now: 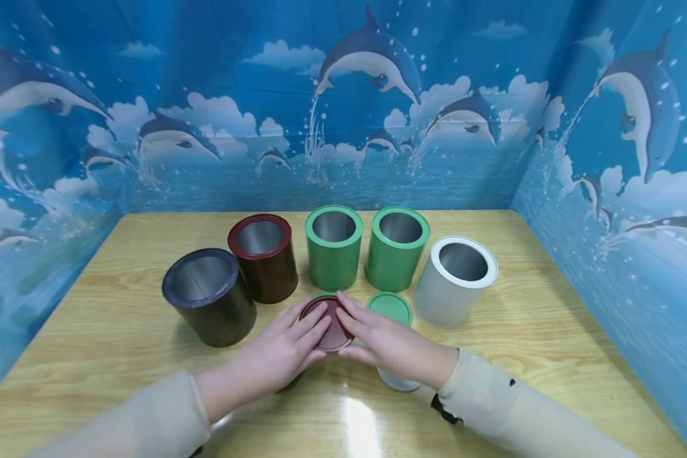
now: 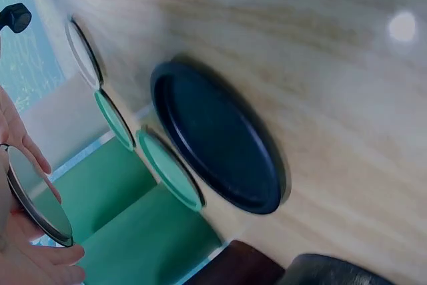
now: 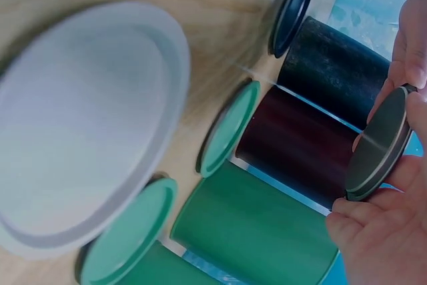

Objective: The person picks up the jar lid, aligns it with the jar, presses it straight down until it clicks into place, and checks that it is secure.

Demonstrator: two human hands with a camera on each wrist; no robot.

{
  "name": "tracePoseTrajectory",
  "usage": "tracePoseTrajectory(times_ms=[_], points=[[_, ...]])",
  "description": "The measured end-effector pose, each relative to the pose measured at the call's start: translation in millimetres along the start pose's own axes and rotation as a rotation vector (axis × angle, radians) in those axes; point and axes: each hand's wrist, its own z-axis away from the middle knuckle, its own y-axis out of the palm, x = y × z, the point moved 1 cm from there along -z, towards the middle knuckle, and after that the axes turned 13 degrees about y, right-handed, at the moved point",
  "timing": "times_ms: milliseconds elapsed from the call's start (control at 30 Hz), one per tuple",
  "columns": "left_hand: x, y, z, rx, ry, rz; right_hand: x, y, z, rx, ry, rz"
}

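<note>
A dark red round lid (image 1: pixel 334 327) is held up off the table between both hands, its metal underside showing in the wrist views. My left hand (image 1: pixel 289 346) grips its left edge, fingers across the top. On the opposite edge my right hand (image 1: pixel 389 340) holds it the same way. Below lie a black lid (image 2: pixel 217 138), a white lid (image 3: pixel 93 125) and two green lids, one (image 1: pixel 390 308) beside my right hand and the other (image 2: pixel 170 168) mostly hidden behind the red lid in the head view.
Open-topped cans stand in an arc behind the hands: black (image 1: pixel 217 318), dark red (image 1: pixel 269 273), two green (image 1: pixel 333 267) (image 1: pixel 392 270) and white (image 1: pixel 449 296). A blue dolphin-print curtain (image 1: pixel 206 127) borders the wooden table (image 1: pixel 549 356) at the back and sides.
</note>
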Motion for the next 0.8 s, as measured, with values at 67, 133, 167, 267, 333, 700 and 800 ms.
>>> tracePoseTrajectory(times_ms=[67,133,167,267,333,700,800], points=[[1.8,-2.5,-1.1,-0.012,0.005,-0.013,0,-3,-2,0.002,0.004,-0.005],[3.8,-5.4,-2.2,-0.005,0.007,-0.027,0,-5,-3,0.007,0.009,-0.008],[4.9,-6.9,-2.5,0.001,0.010,-0.036,0,-7,-4,0.009,0.008,-0.008],[8.7,-12.5,-3.7,0.055,0.008,-0.042,0,-10,-8,0.003,0.003,-0.001],[11.3,-16.4,-4.7,0.092,0.002,-0.038,0,-13,-10,0.002,0.000,0.001],[23.4,-30.1,-6.3,0.141,-0.019,-0.008,6,-26,-23,0.045,0.032,0.016],[25.8,-34.2,-6.6,0.152,-0.027,-0.019,7,-29,-27,0.038,0.027,0.041]])
